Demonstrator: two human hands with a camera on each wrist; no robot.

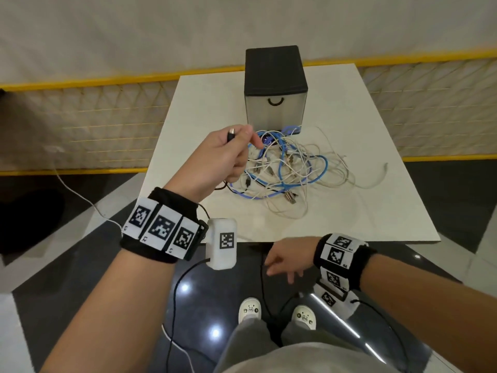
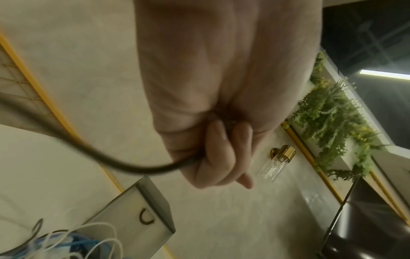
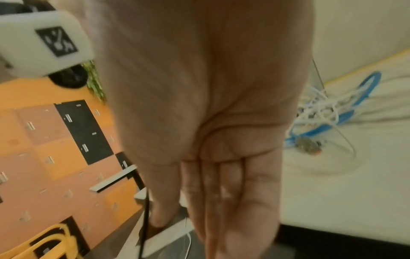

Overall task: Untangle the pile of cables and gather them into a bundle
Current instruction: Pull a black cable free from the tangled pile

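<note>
One left hand point(image 1: 215, 157) raised, fist round black cable point(image 2: 124, 166); right hand point(image 1: 287, 261) low, fingers straight.

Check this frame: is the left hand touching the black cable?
Touching. The left wrist view shows the left hand with fingers curled round the black cable; the head view shows its plug poking out above the fist.

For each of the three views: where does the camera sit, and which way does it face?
Head: on the head, facing down at the table, cable pile, both forearms and shoes.
Left wrist: along the left hand, which grips a black cable; wall beyond.
Right wrist: along the right hand, fingers straight; floor beyond.
All three show the pile.
</note>
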